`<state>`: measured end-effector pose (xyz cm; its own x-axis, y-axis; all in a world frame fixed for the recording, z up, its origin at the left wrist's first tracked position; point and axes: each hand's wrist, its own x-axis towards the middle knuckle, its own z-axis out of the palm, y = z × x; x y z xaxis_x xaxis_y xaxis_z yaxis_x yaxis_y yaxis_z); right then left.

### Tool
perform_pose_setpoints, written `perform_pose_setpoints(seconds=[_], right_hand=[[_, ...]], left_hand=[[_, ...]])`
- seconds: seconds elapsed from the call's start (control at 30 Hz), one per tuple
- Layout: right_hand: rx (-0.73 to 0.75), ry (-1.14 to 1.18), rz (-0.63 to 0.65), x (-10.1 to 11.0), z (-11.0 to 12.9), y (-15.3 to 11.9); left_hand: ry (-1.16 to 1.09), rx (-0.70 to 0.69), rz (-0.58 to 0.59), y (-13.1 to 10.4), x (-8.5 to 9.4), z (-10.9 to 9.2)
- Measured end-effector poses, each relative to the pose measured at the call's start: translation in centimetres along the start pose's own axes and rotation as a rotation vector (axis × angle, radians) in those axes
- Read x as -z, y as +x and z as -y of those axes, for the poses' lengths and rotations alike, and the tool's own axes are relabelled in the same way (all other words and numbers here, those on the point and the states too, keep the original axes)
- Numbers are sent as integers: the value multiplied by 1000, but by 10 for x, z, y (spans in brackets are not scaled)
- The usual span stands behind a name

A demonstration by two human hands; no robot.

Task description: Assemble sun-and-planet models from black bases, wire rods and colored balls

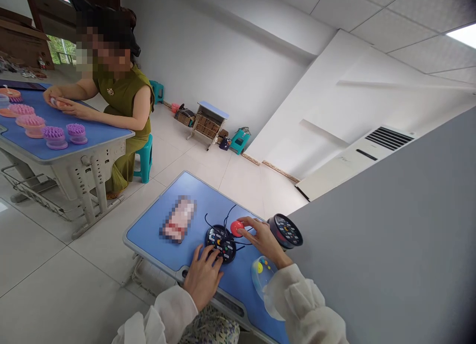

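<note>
A red ball is pinched between the thumb and fingers of my right hand, just above the right side of a black round disc. The disc lies on the blue desk and carries small coloured pieces, with several thin black rods sticking out around it. On its near edge rest the fingertips of my left hand, spread apart and not gripped round anything. Under my right forearm stands a clear round container with a yellow ball and smaller yellow and orange bits.
Another black round piece with a patterned face stands by the desk's far right edge, beside a grey partition. A blurred pinkish flat object lies on the desk's left. At another desk, a co-worker handles a small item near several pink and purple brushes.
</note>
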<state>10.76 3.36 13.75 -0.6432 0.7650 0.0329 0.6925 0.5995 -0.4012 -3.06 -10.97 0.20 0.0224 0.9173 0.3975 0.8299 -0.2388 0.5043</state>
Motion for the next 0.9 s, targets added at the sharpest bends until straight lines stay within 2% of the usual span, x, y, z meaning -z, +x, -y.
perform_pose_setpoints(seconds=[0.33,0.57,0.7,0.9], right_hand=[[71,51,-24,2,10,-6],[127,-3,52,5,10,-1],[120,-15,73,4,8,3],[101,-19,32,2,12,-1]], left_hand=[[8,-11,12,2,2,0],[21,-9,6,4,0,-1],[33,-10,-13,3,-3,-1],[40,-59,-32,1,-7,4]])
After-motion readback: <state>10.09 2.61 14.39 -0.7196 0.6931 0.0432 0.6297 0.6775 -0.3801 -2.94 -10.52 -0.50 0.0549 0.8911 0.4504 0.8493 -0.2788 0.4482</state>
